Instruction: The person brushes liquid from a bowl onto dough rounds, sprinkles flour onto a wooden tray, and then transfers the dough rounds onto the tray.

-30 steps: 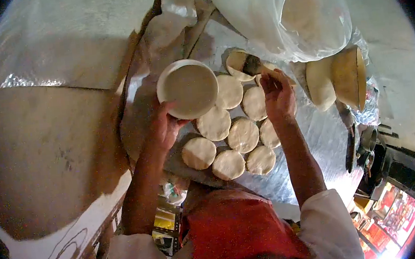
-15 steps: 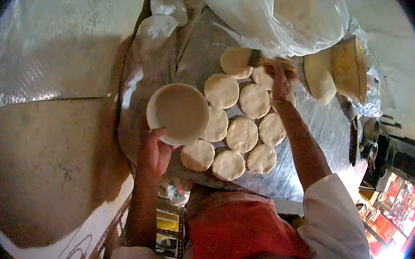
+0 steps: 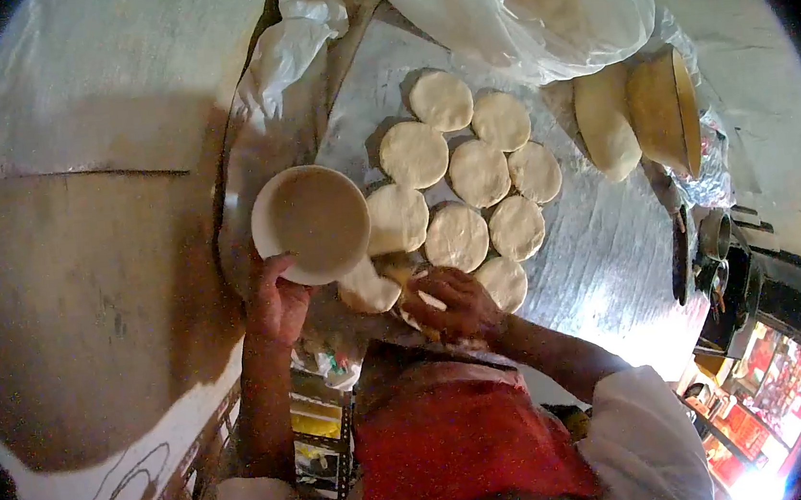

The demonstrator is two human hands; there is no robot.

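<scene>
My left hand (image 3: 275, 301) grips the near rim of a white bowl (image 3: 311, 222) of pale liquid and holds it over the left side of a foil-covered tray (image 3: 594, 260). Several flat round dough discs (image 3: 457, 237) lie packed together on the tray. Over the nearest discs, close to my red apron (image 3: 449, 448), my right hand (image 3: 454, 305) is closed on a small brush (image 3: 399, 269). The brush's yellowish tip points toward the bowl. My right hand hides one or two of the near discs.
A clear plastic bag (image 3: 541, 5) of dough sits at the far edge. At the right, a yellow bowl (image 3: 662, 114) stands on edge beside a dough lump (image 3: 603, 124). Dark utensils (image 3: 681, 257) lie further right. A large curved metal surface (image 3: 85, 280) fills the left.
My right hand has come back with the brush from the far discs to the near ones. The bowl has moved left and toward me in my left hand.
</scene>
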